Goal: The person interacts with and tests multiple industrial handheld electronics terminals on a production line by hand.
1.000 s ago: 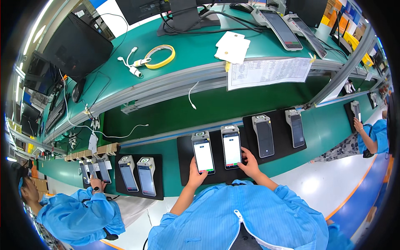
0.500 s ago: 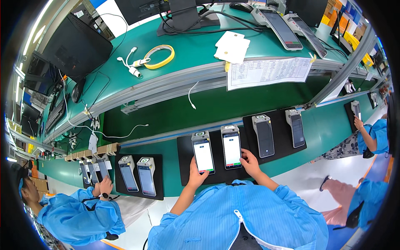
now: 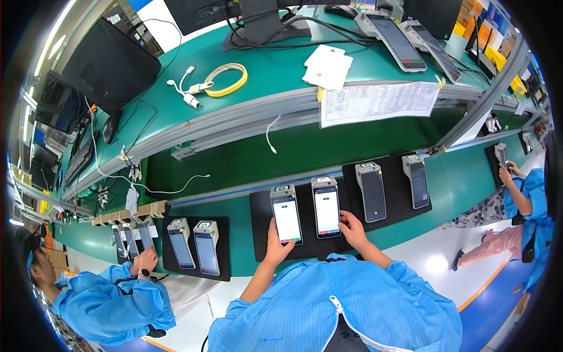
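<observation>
Two handheld payment terminals with lit white screens stand side by side on a black mat before me. My left hand is closed about the lower end of the left terminal, fingers along its left edge and thumb by the green button at the screen's bottom. At the right terminal, my right hand grips the lower right edge, its thumb near the screen's bottom corner. Both terminals rest on the mat, tops pointing away from me. Fingers behind the bodies are partly hidden.
To the right lie two dark-screened terminals on another mat; to the left, two more. A co-worker handles devices at far left, another at far right. The upper shelf holds monitors, cables, yellow tape and white cards.
My hands have barely moved, and both terminals stay in place. A person at the lower right has shifted along the aisle. The far-right co-worker's second hand now shows at their device.
</observation>
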### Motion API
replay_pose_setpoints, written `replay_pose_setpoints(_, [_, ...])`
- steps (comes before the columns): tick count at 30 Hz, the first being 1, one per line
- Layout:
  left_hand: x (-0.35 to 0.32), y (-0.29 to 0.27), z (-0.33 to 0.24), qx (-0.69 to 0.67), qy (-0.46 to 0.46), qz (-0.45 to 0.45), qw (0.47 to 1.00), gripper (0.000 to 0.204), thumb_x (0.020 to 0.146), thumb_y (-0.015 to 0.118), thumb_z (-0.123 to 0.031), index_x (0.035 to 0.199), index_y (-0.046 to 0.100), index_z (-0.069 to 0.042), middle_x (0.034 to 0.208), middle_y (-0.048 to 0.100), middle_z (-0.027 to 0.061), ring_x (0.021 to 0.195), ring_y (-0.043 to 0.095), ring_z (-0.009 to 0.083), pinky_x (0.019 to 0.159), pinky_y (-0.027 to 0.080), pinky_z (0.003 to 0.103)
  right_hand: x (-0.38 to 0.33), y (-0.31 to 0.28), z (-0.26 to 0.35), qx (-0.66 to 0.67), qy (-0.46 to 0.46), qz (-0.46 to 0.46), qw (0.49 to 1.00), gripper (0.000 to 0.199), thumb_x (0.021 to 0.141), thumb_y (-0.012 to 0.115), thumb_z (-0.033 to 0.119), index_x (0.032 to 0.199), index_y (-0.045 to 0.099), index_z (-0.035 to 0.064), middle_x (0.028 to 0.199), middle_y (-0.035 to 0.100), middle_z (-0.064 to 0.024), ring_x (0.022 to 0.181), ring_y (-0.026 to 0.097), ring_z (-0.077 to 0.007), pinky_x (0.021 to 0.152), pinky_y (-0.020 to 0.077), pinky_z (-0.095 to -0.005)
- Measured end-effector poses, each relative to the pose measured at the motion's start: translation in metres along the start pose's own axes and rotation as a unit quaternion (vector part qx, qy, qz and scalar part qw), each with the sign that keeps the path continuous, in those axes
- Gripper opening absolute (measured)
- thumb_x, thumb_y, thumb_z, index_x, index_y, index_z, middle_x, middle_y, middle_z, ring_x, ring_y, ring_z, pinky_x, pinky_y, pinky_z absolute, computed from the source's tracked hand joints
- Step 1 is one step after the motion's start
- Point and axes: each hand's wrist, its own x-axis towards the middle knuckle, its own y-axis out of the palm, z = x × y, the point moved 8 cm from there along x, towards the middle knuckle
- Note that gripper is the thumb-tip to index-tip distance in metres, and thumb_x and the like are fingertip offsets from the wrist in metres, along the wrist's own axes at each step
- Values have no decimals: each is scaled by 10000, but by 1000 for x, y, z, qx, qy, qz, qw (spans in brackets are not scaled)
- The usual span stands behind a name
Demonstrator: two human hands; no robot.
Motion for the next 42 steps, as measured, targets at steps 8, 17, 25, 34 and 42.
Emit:
replay_pose_setpoints(8, [-1,-5,-21,-28,29,-25,999,935,666,747,-175,1417,234,43,1367,386,231,1276,402,363,1081,317,426,-4,0,-7,69,-46,-3,997,432,802,500,-57,1233,512,-47,1061,620,-122,958,596,-174,847,473,-299])
replay_pose_setpoints(17, [-10,-5,-6,-28,4,-35,999,948,673,710,-117,1447,187,46,1423,347,248,1344,327,368,1120,253,404,1,4,-17,65,-25,17,997,398,843,518,-48,1240,487,-35,1025,614,-105,922,585,-152,825,459,-269])
replay_pose_setpoints(25, [-4,-4,-3,-36,2,-29,999,947,673,717,-117,1444,192,49,1397,383,242,1313,375,362,1101,286,405,4,2,-20,63,-14,6,998,385,842,527,-43,1225,496,-30,982,609,-85,884,579,-139,805,463,-265])
replay_pose_setpoints(34, [-5,-5,-4,-17,-8,-27,999,963,664,723,-131,1440,184,60,1419,344,267,1322,353,387,1106,294,410,4,3,-21,83,-27,13,996,387,838,530,-43,1224,500,-29,987,608,-88,889,580,-138,804,465,-265])
replay_pose_setpoints(42, [-2,-8,-13,-70,27,-19,997,956,662,710,-82,1448,180,42,1418,356,238,1338,343,352,1115,267,396,7,7,-18,67,-30,23,997,383,839,512,-53,1221,500,-34,989,610,-92,898,584,-146,822,462,-271])
